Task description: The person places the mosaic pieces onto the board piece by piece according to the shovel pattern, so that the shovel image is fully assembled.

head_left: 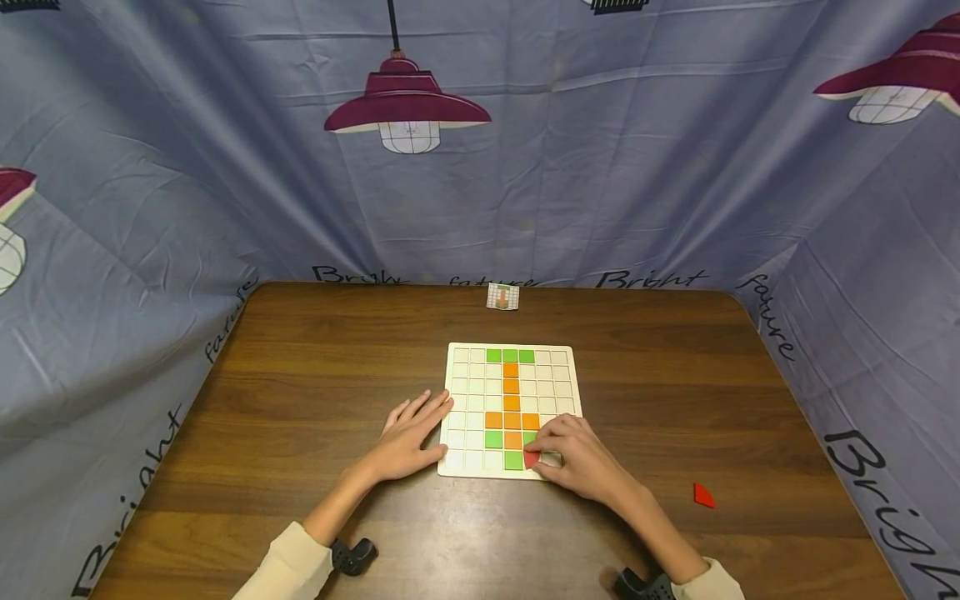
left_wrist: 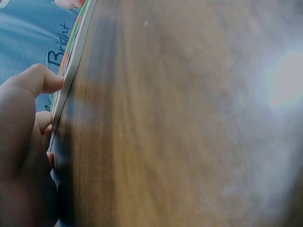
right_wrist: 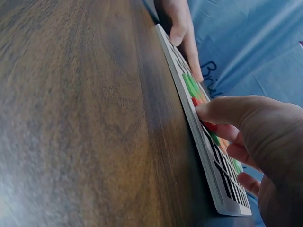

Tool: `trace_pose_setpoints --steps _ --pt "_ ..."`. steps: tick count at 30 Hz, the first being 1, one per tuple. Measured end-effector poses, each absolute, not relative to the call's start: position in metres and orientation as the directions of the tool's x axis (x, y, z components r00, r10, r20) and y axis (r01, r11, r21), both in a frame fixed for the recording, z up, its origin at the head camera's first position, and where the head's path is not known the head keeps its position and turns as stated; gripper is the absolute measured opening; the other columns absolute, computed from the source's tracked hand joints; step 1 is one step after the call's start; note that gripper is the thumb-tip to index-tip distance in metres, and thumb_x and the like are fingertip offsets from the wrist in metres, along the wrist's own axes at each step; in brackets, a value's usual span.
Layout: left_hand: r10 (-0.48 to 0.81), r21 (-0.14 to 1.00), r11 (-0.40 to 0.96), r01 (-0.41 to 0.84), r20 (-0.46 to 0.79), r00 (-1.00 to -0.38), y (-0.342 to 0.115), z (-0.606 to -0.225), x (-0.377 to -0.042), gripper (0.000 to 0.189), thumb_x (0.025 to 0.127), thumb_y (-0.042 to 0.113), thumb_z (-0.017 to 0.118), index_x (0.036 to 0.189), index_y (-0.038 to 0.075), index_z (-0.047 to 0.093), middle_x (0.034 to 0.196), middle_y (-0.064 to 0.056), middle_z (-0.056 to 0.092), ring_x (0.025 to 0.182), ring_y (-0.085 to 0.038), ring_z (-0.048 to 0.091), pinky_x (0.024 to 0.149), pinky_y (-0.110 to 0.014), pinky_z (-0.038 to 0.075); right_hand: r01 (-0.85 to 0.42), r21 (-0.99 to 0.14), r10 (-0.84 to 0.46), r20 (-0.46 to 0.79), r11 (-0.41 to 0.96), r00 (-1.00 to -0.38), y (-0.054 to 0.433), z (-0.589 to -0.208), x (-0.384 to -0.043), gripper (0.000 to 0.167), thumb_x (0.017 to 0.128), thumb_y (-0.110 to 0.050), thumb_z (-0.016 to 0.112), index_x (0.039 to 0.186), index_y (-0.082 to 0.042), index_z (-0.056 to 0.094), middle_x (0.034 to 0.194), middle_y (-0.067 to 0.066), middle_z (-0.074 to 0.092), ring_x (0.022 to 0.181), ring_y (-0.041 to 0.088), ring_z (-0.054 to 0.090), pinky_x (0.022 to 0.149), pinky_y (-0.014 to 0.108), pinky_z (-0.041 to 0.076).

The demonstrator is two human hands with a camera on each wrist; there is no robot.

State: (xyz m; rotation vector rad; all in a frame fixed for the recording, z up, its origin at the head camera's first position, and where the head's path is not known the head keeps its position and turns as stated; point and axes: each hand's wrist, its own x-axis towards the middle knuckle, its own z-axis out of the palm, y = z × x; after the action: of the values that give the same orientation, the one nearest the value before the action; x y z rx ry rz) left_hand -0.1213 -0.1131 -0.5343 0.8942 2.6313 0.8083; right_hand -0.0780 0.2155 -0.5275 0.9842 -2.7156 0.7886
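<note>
A cream grid board (head_left: 458, 417) lies on the table with green squares (head_left: 510, 356) across its top row. Below them runs a column of orange squares (head_left: 512, 386), with more orange and green ones lower down. My right hand (head_left: 581, 458) pinches a red piece (head_left: 531, 459) between thumb and fingers in the bottom row, right beside a green square (head_left: 513, 460). In the right wrist view the red piece (right_wrist: 209, 126) shows partly behind the thumb. At the board's left edge, my left hand (head_left: 408, 437) rests with its fingers extended, thumb and fingertips touching the edge.
Another red piece (head_left: 703, 495), with one curved side, lies to the right on the brown wooden table (head_left: 337, 350). A small pattern card (head_left: 503, 297) sits at the table's back edge. Grey-blue curtains (head_left: 570, 183) surround the back and sides.
</note>
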Motion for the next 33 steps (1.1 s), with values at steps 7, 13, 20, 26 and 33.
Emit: trace_pose_setpoints --steps 7,13,20,26,33 --pt "0.620 0.581 0.656 0.481 -0.051 -0.783 -0.1136 -0.5349 -0.1202 0.073 0.095 0.033 0.055 0.159 0.010 0.028 0.164 -0.005 0.021 0.151 -0.032 0.012 0.115 -0.058 0.005 -0.643 -0.425 -0.567 0.307 0.637 -0.764 0.2163 -0.5295 -0.0769 0.021 0.079 -0.016 0.083 0.100 -0.014 0.082 0.095 -0.010 0.065 0.096 0.013 0.054 0.092 0.044 0.040" --pt "0.620 0.586 0.651 0.482 -0.045 -0.783 -0.1136 -0.5346 -0.1202 0.074 0.094 0.033 0.055 0.159 0.010 0.028 0.164 -0.006 0.021 0.150 -0.032 0.012 0.115 -0.058 0.006 -0.627 -0.444 -0.564 0.282 0.640 -0.776 0.2154 -0.5291 -0.0754 0.021 0.082 -0.019 0.080 0.102 -0.015 0.081 0.096 -0.013 0.064 0.095 0.011 0.053 0.091 0.042 0.039" --pt "0.622 0.588 0.651 0.480 -0.050 -0.782 -0.1134 -0.5349 -0.1207 0.074 0.095 0.033 0.055 0.159 0.010 0.027 0.164 -0.006 0.021 0.151 -0.032 0.012 0.115 -0.058 0.005 -0.628 -0.441 -0.554 0.301 0.641 -0.777 0.2141 -0.5306 -0.0744 0.020 0.082 -0.019 0.081 0.101 -0.015 0.081 0.094 -0.014 0.064 0.094 0.011 0.053 0.090 0.042 0.039" --pt "0.624 0.576 0.654 0.490 -0.046 -0.780 -0.1139 -0.5374 -0.1216 0.074 0.095 0.034 0.055 0.159 0.010 0.027 0.165 -0.005 0.021 0.151 -0.032 0.012 0.115 -0.058 0.006 -0.619 -0.448 -0.542 0.303 0.645 -0.784 0.2138 -0.5304 -0.0742 0.020 0.081 -0.016 0.080 0.101 -0.015 0.081 0.094 -0.014 0.064 0.094 0.011 0.053 0.090 0.044 0.039" --pt "0.626 0.577 0.651 0.494 -0.039 -0.779 -0.1142 -0.5377 -0.1224 0.074 0.095 0.033 0.055 0.159 0.010 0.028 0.164 -0.006 0.021 0.150 -0.033 0.012 0.115 -0.059 0.005 -0.598 -0.454 -0.524 0.293 0.661 -0.800 0.2104 -0.5283 -0.0732 0.020 0.081 -0.024 0.082 0.099 -0.016 0.082 0.094 -0.014 0.065 0.095 0.010 0.053 0.088 0.044 0.039"
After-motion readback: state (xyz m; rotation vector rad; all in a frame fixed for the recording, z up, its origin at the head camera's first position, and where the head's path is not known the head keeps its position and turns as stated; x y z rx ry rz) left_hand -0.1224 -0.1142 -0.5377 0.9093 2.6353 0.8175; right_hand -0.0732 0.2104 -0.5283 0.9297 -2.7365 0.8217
